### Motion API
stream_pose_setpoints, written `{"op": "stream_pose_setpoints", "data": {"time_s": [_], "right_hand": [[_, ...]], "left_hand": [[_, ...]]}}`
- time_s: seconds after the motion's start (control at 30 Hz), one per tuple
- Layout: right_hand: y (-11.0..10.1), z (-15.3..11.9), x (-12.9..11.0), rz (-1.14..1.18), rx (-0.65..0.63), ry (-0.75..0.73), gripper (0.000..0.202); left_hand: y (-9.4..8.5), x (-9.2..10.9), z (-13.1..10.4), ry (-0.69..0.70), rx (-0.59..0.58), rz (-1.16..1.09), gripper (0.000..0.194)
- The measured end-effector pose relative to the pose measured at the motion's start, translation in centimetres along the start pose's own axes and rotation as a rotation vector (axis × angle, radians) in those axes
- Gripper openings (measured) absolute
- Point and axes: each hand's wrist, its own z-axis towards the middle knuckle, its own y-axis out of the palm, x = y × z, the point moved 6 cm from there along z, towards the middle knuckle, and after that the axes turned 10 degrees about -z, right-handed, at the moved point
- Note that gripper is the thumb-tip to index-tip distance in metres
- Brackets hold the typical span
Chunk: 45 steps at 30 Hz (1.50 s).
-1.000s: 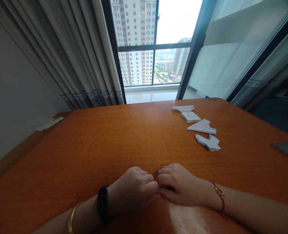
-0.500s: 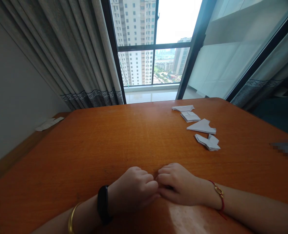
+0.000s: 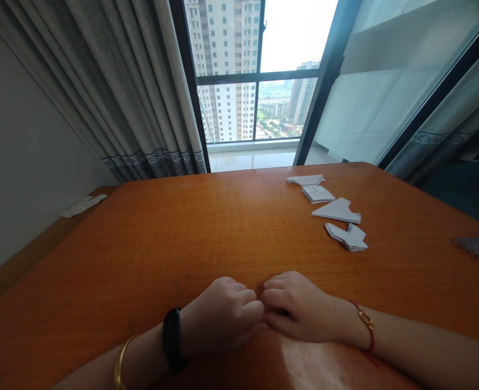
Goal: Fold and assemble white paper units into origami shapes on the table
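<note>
My left hand (image 3: 229, 314) rests on the wooden table (image 3: 198, 233) near its front edge, fingers curled into a loose fist. Facing it, my right hand (image 3: 300, 309) is closed too, and the knuckles and fingertips of both hands touch. Nothing shows in either hand, though the palms are turned out of sight. Beyond my right hand lies a row of folded white papers: a notched piece (image 3: 347, 236), a pointed piece (image 3: 339, 210), a squarish packet (image 3: 317, 194) and a thin flat piece (image 3: 306, 180). All of them lie apart from my hands.
At the left, a strip of white paper (image 3: 84, 206) lies on a ledge by the wall. A blurred grey patch (image 3: 477, 249) covers something at the table's right side. Past the far edge are a grey curtain (image 3: 150, 108) and a window.
</note>
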Motion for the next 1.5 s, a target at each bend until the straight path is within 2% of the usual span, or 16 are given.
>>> {"op": "stream_pose_setpoints", "data": {"time_s": [1.5], "right_hand": [[-0.04,-0.05,0.12,-0.004,0.007,-0.004,0.020]], "left_hand": [[0.12,-0.18,0.00,-0.014,0.011,-0.008,0.026]]}}
